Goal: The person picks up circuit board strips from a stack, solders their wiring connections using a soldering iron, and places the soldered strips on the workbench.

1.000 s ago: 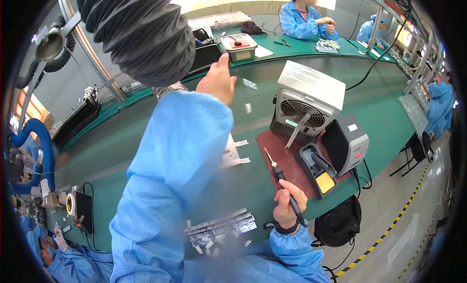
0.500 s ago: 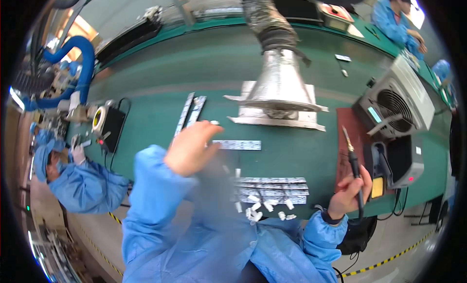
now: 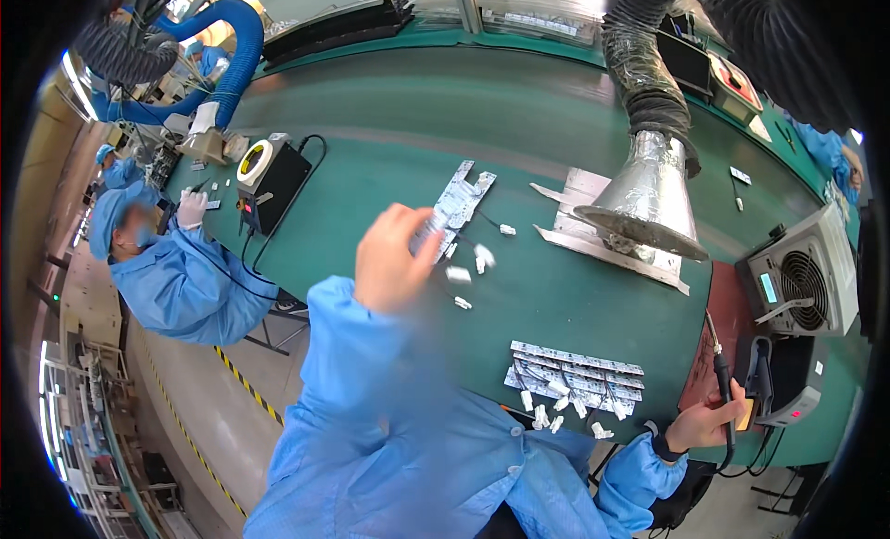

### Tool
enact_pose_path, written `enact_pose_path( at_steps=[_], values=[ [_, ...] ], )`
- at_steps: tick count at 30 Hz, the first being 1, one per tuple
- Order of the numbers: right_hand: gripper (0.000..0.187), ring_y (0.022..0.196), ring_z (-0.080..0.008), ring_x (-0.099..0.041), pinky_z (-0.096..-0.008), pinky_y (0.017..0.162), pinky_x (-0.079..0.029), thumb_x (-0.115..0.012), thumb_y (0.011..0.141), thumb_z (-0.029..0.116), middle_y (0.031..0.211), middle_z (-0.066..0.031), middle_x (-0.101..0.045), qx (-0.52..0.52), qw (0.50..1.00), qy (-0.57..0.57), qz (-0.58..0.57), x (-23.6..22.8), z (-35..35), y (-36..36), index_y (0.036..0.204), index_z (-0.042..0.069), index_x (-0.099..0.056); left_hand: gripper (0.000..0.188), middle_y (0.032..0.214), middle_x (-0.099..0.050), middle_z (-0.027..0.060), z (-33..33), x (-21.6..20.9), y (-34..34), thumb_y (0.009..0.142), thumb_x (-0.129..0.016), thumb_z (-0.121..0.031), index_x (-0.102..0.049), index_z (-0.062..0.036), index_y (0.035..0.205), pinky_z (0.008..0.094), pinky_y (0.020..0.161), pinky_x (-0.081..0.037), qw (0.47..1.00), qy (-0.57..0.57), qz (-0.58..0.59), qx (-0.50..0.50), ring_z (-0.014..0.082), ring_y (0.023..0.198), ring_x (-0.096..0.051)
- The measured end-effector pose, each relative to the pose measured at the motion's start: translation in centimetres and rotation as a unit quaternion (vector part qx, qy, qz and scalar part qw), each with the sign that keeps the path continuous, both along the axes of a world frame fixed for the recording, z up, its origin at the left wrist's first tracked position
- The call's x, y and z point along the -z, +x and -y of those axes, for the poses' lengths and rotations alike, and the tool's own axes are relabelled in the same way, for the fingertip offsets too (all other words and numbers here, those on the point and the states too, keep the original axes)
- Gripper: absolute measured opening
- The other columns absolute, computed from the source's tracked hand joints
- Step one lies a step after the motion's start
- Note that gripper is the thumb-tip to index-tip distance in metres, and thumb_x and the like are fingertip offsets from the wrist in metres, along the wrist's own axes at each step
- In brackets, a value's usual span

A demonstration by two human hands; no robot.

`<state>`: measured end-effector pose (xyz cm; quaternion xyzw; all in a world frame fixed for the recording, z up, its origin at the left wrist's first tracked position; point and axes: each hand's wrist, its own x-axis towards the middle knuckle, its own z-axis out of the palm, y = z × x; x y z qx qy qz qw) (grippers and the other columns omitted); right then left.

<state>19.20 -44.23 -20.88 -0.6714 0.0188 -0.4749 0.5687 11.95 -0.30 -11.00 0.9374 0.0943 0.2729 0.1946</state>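
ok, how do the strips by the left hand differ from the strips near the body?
The far strips point mostly away from the body; the near strips run crosswise. The left hand partly hides the far strips; no hand covers the near strips. Both are pale, with white plugs beside them, on the green bench.

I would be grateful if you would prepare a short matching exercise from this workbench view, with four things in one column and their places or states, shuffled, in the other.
Things
1. Soldering iron
2. Cone-shaped funnel
3. Lower group of strips
4. Thick hose

Places or states
A. Blue, curving at the picture's upper left
B. Lying in roughly parallel rows, with white connectors along the near side
C. Held in the person's right hand
D. Silver, at the end of a flexible duct

Right pairs: 1-C, 2-D, 3-B, 4-A
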Motion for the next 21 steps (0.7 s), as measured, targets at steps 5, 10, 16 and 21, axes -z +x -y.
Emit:
enact_pose_path(
  at_steps=[5,10,16,21],
  values=[
    [0.041,0.075,-0.0120,-0.052,-0.0198,0.056,-0.035,-0.047,0.106,0.033,0.101,-0.0102,-0.063,-0.005,0.999,0.001,-0.038,0.2,0.3,0.0,0.098,-0.004,-0.065,0.033,0.095,-0.065,0.0100,-4.7,5.5,3.2,0.089,-0.070,-0.023,-0.067,-0.0027,0.115,0.0358,0.074,-0.052,0.981,-0.120,-0.062,-0.139,0.0258,0.085,-0.064],
    [0.039,0.064,-0.0065,-0.039,-0.0208,0.056,-0.028,-0.050,0.104,0.032,0.077,0.0010,-0.053,0.010,0.999,0.022,-0.043,-1.2,-1.2,0.2,0.092,-0.002,-0.067,0.038,0.103,-0.066,0.0123,-4.7,6.3,3.7,0.086,-0.072,-0.021,-0.066,-0.0022,0.118,0.0349,0.082,-0.051,0.993,-0.031,-0.090,-0.075,0.0242,0.091,-0.062],
    [0.038,0.061,-0.0064,-0.040,-0.0217,0.055,-0.029,-0.051,0.104,0.030,0.074,0.0000,-0.053,-0.013,0.999,0.009,-0.032,-1.7,-1.6,0.6,0.090,-0.001,-0.066,0.037,0.111,-0.066,0.0144,-5.4,3.8,2.7,0.085,-0.073,-0.015,-0.065,-0.0007,0.119,0.0335,0.088,-0.051,0.998,0.032,-0.058,-0.009,0.0242,0.098,-0.064],
    [0.036,0.062,-0.0095,-0.043,-0.0238,0.058,-0.033,-0.053,0.102,0.026,0.074,-0.0036,-0.054,-0.015,0.999,0.034,-0.034,-3.0,-2.3,0.5,0.082,-0.003,-0.061,0.031,0.105,-0.064,0.0130,4.8,-0.1,1.5,0.086,-0.072,-0.018,-0.066,-0.0022,0.112,0.0355,0.082,-0.053,0.969,-0.128,-0.100,0.183,0.0272,0.095,-0.066]
  ],
)
